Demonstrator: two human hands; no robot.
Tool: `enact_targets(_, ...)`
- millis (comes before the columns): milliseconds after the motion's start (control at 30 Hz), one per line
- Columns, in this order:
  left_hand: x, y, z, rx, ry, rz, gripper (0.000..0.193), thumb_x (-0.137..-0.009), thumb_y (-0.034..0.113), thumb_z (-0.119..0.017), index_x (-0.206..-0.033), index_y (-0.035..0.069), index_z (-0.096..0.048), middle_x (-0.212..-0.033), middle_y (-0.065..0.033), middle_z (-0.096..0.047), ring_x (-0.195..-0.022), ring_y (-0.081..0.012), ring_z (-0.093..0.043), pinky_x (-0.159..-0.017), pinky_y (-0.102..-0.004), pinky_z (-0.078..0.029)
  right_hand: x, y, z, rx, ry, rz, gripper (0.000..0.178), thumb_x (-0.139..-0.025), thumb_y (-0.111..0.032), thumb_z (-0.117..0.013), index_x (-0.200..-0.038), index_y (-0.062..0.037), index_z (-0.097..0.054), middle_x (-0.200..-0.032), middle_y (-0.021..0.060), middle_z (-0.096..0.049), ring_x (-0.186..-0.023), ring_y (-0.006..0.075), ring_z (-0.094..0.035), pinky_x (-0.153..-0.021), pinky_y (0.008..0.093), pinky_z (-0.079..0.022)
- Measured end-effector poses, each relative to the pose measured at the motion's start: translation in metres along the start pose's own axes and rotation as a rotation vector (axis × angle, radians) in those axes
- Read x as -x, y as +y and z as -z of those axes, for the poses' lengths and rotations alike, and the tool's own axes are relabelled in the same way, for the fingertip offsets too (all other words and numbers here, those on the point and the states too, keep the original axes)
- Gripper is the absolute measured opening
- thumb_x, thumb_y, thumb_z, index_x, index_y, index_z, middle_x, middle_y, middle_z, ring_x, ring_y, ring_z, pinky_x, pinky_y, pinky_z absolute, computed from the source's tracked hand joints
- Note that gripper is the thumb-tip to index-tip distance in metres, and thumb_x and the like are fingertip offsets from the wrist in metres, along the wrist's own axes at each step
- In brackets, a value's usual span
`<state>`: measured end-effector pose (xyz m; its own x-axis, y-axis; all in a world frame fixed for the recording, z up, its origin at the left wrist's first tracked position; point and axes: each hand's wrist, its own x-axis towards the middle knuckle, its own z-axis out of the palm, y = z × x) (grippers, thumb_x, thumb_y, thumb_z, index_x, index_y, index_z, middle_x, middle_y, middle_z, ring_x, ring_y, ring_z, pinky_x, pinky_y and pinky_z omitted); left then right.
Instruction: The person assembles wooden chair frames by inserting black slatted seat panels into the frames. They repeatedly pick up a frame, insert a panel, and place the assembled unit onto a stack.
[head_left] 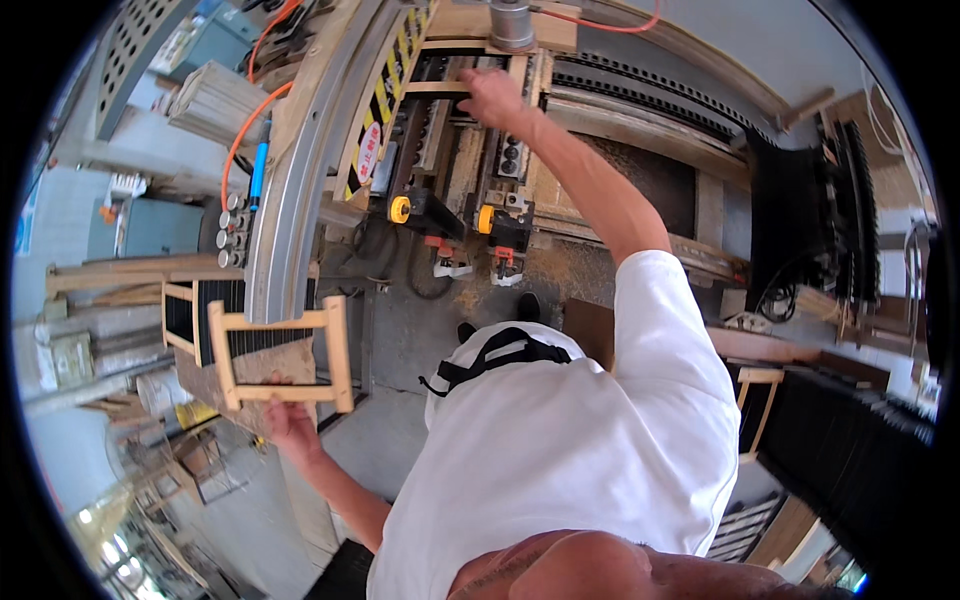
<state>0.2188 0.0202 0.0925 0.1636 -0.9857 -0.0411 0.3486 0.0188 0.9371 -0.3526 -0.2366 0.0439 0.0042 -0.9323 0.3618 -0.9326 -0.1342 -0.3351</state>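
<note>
Left hand with fingers closed around the lower rail of a four-bar wooden frame, held up at the person's left, clear of the machine. Right hand, fingers partly bent, at the crossbar of a second wooden frame on the machine bed; whether it grips or merely touches the bar cannot be told.

Stage of work: the held frame has its four bars already joined and is not on the bed. The second frame lies in the machine beneath a metal cylinder, apparently at the loading or unloading step; the view does not settle which, nor whether either frame has been machined.

Surroundings: two yellow knobs at the near end of the bed; a black-and-yellow striped beam to the left; sawdust on the floor, evidence of cutting. Another slender frame stands at far right, its stage likewise uncertain.
</note>
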Motion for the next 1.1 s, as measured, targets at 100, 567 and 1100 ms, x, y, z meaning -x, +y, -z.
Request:
enact_targets(100, -0.029, 0.045, 0.037, 0.060, -0.064, -0.102, 0.043, -0.095, 0.013, -0.060, -0.133, -0.004, -0.047, -0.128, -0.0165, -0.058, -0.111, -0.0233, -0.060, -0.102, -0.0375, -0.048, 0.060, -0.052, 0.001, -0.316, 0.273, 0.058, 0.029, -0.082, -0.018, -0.070, -0.106, -0.0035, -0.064, -0.094, 0.0178, -0.068, -0.087, 0.0356, -0.067, -0.077, 0.0438, -0.054)
enact_targets(567, -0.243, 0.137, 0.187, 0.043, 0.105, -0.028, 0.021, -0.094, 0.008, -0.058, -0.112, -0.003, -0.059, -0.111, -0.0128, -0.063, -0.105, -0.0248, -0.061, -0.095, -0.0380, -0.049, 0.326, -0.231, -0.080, -0.642, -0.393, -0.428, 0.030, -0.083, -0.015, -0.068, -0.111, -0.0043, -0.066, -0.099, 0.0161, -0.071, -0.088, 0.0294, -0.070, -0.078, 0.0384, -0.055)
enact_targets(1100, -0.297, 0.122, 0.226, 0.016, 0.176, 0.066, 0.028, -0.098, 0.007, -0.052, -0.121, -0.008, -0.050, -0.115, -0.0215, -0.061, -0.114, -0.0363, -0.060, -0.100, -0.0447, -0.050, 0.382, -0.223, -0.128, -0.486, -0.570, -0.571, 0.030, -0.079, -0.015, -0.071, -0.106, -0.0023, -0.065, -0.094, 0.0162, -0.070, -0.088, 0.0298, -0.069, -0.077, 0.0382, -0.054)
